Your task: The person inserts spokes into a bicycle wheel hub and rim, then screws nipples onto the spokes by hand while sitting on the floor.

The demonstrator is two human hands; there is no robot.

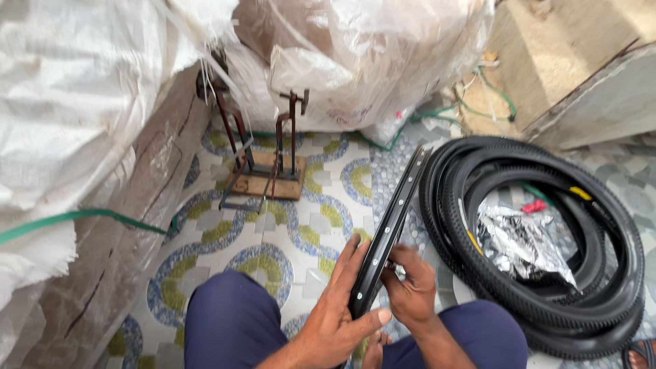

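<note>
I hold 1 black wheel rim (393,222) edge-on between both hands, above my 2 knees. My left hand (335,321) cups the near end from below and from the left, palm against the rim's outer face, thumb pressed across its lower edge. My right hand (410,290) closes its fingers on the right side of the same near section, just beside the left thumb; I cannot tell whether anything small sits between those fingertips. From the grip, the rim's long axis runs up and away, leaning right, toward the white sacks (355,55). Both hands sit at the near end, with the far end unsupported. To the right of the grip lies a stack of black tyres (540,301) with crumpled silver foil (523,246) inside. Beyond and left stands a metal stand (263,160) on a wooden base.
</note>
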